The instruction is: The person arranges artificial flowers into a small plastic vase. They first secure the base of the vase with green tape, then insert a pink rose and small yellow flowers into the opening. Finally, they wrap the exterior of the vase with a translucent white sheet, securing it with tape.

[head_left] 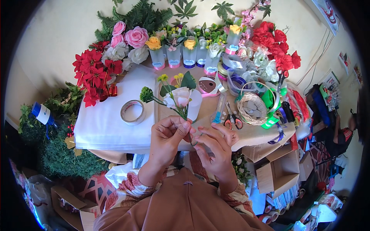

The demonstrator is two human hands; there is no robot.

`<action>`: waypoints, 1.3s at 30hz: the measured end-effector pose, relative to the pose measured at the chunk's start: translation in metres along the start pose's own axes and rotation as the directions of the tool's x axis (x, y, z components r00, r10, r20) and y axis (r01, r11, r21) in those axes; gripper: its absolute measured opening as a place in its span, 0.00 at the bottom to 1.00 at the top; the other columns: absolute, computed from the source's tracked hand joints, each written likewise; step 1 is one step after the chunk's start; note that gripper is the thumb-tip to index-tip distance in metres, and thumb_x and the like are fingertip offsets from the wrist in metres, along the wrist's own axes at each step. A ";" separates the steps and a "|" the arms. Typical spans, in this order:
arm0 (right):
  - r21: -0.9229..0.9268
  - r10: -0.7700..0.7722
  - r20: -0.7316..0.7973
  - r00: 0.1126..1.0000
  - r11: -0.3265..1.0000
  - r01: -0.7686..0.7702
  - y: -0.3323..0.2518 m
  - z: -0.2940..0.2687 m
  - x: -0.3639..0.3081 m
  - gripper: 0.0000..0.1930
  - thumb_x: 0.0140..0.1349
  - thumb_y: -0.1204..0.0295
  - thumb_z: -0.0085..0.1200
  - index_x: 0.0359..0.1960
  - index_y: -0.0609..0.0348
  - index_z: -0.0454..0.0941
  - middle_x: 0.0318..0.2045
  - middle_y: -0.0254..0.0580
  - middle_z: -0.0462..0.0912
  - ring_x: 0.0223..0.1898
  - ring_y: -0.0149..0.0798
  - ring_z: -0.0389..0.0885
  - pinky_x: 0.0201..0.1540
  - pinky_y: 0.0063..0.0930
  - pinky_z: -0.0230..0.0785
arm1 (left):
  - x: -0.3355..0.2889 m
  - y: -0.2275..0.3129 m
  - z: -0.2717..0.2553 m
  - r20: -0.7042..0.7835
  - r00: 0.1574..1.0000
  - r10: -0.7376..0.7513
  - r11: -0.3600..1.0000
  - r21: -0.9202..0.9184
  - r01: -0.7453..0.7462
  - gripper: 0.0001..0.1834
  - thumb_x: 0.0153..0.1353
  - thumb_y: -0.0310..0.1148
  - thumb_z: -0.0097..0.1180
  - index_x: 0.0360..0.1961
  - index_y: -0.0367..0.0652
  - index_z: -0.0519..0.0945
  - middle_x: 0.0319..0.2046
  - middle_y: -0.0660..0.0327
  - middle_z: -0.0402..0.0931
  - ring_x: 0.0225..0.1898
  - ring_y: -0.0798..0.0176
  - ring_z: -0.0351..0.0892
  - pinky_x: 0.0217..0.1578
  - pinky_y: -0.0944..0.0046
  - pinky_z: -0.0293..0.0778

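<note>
My left hand (168, 134) is closed in a pinch round the stems of a small artificial flower bunch (180, 97). The bunch has a pale pink rose, green leaves, yellow sprigs and a green cluster on a side stem. At the lower stem ends, the thumb and forefinger of my right hand (216, 149) close on a thin green stem; its other fingers are bent and apart. Just behind the bunch stands a frosted white cup (194, 105), partly hidden. A roll of tape (132, 112) lies left of my hands, on white sheets (111, 129).
Frosted cups of flowers (189, 54) line the table's back. Red poinsettias (92, 71) stand at left. To the right lie scissors (232, 117), a blue-and-clear cutter (219, 109), a wicker basket (252, 109) and ribbon rolls. A cardboard box (278, 173) sits below right; a person (343, 134) is far right.
</note>
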State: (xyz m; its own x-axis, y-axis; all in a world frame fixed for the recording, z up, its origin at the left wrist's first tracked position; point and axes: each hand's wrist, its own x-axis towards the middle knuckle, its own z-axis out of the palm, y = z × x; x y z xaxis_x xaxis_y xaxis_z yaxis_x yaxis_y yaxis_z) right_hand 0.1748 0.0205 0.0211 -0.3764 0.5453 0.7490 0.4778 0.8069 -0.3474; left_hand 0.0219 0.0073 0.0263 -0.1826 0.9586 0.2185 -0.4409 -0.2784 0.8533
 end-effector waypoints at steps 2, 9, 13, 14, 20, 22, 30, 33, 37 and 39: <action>0.101 0.007 -0.002 1.000 0.995 -0.006 0.002 0.001 0.001 0.13 0.48 0.72 0.61 0.38 0.51 0.77 0.42 0.35 0.79 0.49 0.43 0.70 0.53 0.34 0.53 | 0.000 0.001 0.000 0.008 1.000 -0.014 1.000 -0.014 0.014 0.08 0.59 0.30 0.54 0.33 0.33 0.75 0.25 0.59 0.78 0.24 0.70 0.74 0.26 0.71 0.72; 0.815 0.428 0.396 0.812 0.243 -0.526 0.004 0.006 -0.009 0.12 0.62 0.70 0.50 0.42 0.65 0.72 0.42 0.44 0.77 0.46 0.36 0.74 0.50 0.31 0.63 | -0.001 0.002 0.000 0.065 0.998 0.016 1.000 -0.001 -0.016 0.08 0.60 0.30 0.54 0.31 0.34 0.75 0.25 0.60 0.78 0.26 0.71 0.74 0.30 0.71 0.71; 0.830 0.267 0.514 0.815 0.084 -0.551 0.014 0.014 -0.016 0.15 0.66 0.67 0.43 0.47 0.67 0.69 0.42 0.45 0.76 0.43 0.35 0.76 0.49 0.29 0.66 | -0.001 -0.001 0.002 0.068 0.997 0.030 1.000 0.000 -0.030 0.06 0.60 0.28 0.53 0.31 0.34 0.75 0.24 0.60 0.77 0.27 0.72 0.74 0.31 0.71 0.71; 0.820 0.245 0.539 0.806 0.065 -0.568 0.015 0.015 -0.017 0.16 0.66 0.66 0.42 0.49 0.67 0.68 0.42 0.45 0.76 0.43 0.36 0.77 0.49 0.30 0.65 | -0.001 0.000 0.000 0.084 0.996 0.024 1.000 0.000 -0.024 0.06 0.60 0.28 0.53 0.31 0.35 0.75 0.24 0.60 0.77 0.27 0.72 0.74 0.31 0.71 0.71; 0.791 0.132 0.597 0.791 0.065 -0.608 0.016 0.023 -0.023 0.21 0.69 0.62 0.35 0.55 0.65 0.64 0.42 0.43 0.75 0.41 0.35 0.77 0.47 0.28 0.63 | -0.003 -0.002 -0.002 0.093 0.995 -0.031 0.999 0.034 0.028 0.05 0.60 0.27 0.53 0.31 0.34 0.74 0.23 0.59 0.77 0.25 0.73 0.74 0.26 0.75 0.70; 0.786 0.121 0.606 0.786 0.060 -0.615 0.019 0.026 -0.026 0.21 0.69 0.61 0.34 0.56 0.63 0.64 0.42 0.43 0.75 0.41 0.35 0.77 0.45 0.26 0.63 | -0.004 -0.001 -0.003 0.109 0.993 -0.033 0.998 0.051 0.028 0.05 0.60 0.26 0.52 0.31 0.34 0.73 0.24 0.59 0.77 0.25 0.73 0.75 0.24 0.76 0.70; 0.820 0.285 0.531 0.798 0.066 -0.569 0.014 0.026 -0.027 0.21 0.68 0.59 0.35 0.51 0.65 0.68 0.40 0.41 0.75 0.41 0.32 0.77 0.46 0.27 0.63 | -0.002 -0.002 0.004 0.050 0.999 -0.013 1.000 -0.002 0.013 0.05 0.60 0.26 0.52 0.31 0.34 0.73 0.23 0.59 0.77 0.28 0.71 0.77 0.28 0.73 0.73; 0.845 0.335 0.473 0.815 0.091 -0.527 0.012 0.016 -0.015 0.16 0.67 0.65 0.41 0.46 0.66 0.69 0.38 0.41 0.76 0.39 0.30 0.76 0.44 0.24 0.65 | 0.000 -0.005 0.000 0.067 0.995 0.069 0.995 0.061 -0.073 0.04 0.60 0.25 0.52 0.31 0.34 0.73 0.24 0.59 0.77 0.28 0.70 0.77 0.33 0.70 0.73; 0.767 0.432 0.356 0.829 0.371 -0.523 0.010 0.014 -0.014 0.07 0.62 0.74 0.48 0.37 0.66 0.73 0.32 0.38 0.78 0.35 0.26 0.75 0.38 0.18 0.65 | -0.003 -0.009 -0.001 0.073 0.992 0.100 0.987 0.121 -0.108 0.03 0.59 0.24 0.53 0.31 0.35 0.74 0.25 0.59 0.77 0.29 0.70 0.77 0.36 0.69 0.73; 0.722 0.479 0.315 0.819 0.439 -0.535 0.011 0.020 -0.015 0.04 0.60 0.77 0.50 0.33 0.67 0.74 0.29 0.37 0.78 0.32 0.23 0.75 0.34 0.15 0.65 | -0.003 -0.011 0.001 0.064 0.990 0.126 0.982 0.137 -0.133 0.03 0.59 0.24 0.53 0.30 0.35 0.74 0.25 0.59 0.78 0.30 0.69 0.77 0.36 0.69 0.73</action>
State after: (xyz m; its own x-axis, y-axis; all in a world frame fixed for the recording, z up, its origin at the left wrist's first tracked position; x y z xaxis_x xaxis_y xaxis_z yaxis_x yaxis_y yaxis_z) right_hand 0.1699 0.0253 -0.0049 -0.3291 0.9050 0.2694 -0.1618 0.2270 -0.9604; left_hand 0.0286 0.0075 0.0168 -0.1801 0.9179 0.3535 -0.2879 -0.3929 0.8734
